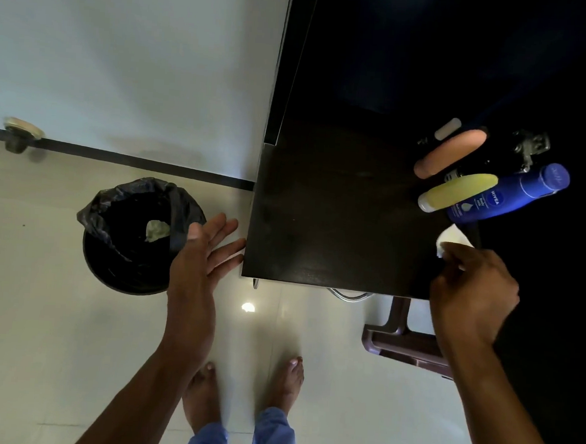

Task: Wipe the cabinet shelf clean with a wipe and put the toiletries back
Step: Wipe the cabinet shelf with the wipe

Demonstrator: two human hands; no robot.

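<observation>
Shelf (336, 224) of dark wood fills the upper right of the head view, its front edge facing the person and most of its top bare. At its right end the toiletries are gathered: a blue lotion bottle (506, 195) lying tilted, a yellow bottle (456, 192) just beside and partly over it, a peach-coloured tube (450, 157) a little further back, and a small white object (447, 129) behind that. A dark bottle sits between them but is too dim to make out. A metal hinge (531, 147) shows on the cabinet side to the right.

The right hand (472, 291) rests over the shelf's front right corner, its fingers (454, 252) curled and pinching a white wipe (453, 238), which lies against the shelf just below the blue lotion bottle. The left hand (204, 250) holds nothing; its fingers are spread wide and flat, the tips just beside the shelf's left front corner, though whether they touch it cannot be told.

Left of that hand a black bin (136, 239) with a dark liner stands on the pale tiled floor (54, 344), and a crumpled pale wad (157, 230) lies inside it. A brown plastic stool (404, 345) sits under the shelf's right end. Two bare feet and blue trouser cuffs show at the bottom.
</observation>
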